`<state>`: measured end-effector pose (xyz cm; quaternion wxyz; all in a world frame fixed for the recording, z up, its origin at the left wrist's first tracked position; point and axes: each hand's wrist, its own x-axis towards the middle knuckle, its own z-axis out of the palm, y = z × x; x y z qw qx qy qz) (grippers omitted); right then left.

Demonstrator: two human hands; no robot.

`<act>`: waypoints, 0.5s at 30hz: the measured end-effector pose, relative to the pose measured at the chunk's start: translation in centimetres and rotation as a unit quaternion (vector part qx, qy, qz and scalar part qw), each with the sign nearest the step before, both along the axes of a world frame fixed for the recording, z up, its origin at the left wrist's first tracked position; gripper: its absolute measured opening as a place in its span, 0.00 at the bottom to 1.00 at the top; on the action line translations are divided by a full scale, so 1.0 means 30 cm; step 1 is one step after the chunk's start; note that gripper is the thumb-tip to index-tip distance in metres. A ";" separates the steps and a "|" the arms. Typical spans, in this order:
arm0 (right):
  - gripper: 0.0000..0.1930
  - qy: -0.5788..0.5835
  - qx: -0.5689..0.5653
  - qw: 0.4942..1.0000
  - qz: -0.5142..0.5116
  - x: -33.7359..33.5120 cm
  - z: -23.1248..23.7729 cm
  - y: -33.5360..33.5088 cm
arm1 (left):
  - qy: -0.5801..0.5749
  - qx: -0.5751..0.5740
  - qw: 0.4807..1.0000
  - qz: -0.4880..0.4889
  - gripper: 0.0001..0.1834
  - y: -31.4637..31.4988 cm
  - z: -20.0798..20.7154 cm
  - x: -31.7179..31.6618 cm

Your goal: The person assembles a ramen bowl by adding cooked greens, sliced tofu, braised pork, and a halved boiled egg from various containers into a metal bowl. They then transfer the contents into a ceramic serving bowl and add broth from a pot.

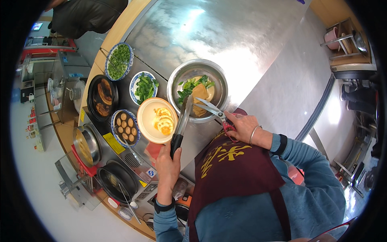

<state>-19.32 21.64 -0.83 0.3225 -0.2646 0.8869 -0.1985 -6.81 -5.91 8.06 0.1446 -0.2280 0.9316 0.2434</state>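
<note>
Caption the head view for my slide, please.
Over a steel bowl of greens and tan food: tongs in the left hand, scissors in the right hand.

1. Left hand (167,171) and right hand (245,130): two hands.
2. Tongs (183,121): one pair.
3. Scissors (213,108): one pair.
4. Steel bowl (188,68): one.
5. Tofu (200,92): at least one piece; the scissors cover part, so the exact number cannot be told.
6. Cream bowl (146,119): one.
7. Fried eggs (165,124): at least two; they overlap, leaving the number unclear.
8. Blue-and-white bowls (131,60): three.
9. Brown balls (127,130): about nine, too small to count surely.
10. Black pans (92,94): two.
11. Steel pot (96,147): one.
12. Apron (238,165): one.
13. Wristbands (280,144): two.
14. Bracelet (252,135): one.
15. Yellow labels (113,143): three, one large, two small.
16. Pink bucket (331,38): one.
17. Other people (86,18): at least two.
</note>
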 end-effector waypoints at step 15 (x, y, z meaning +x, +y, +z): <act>0.39 0.038 -0.013 0.999 0.010 0.026 -0.005 0.006 | -0.037 0.052 0.998 0.025 0.19 -0.062 0.042 -0.018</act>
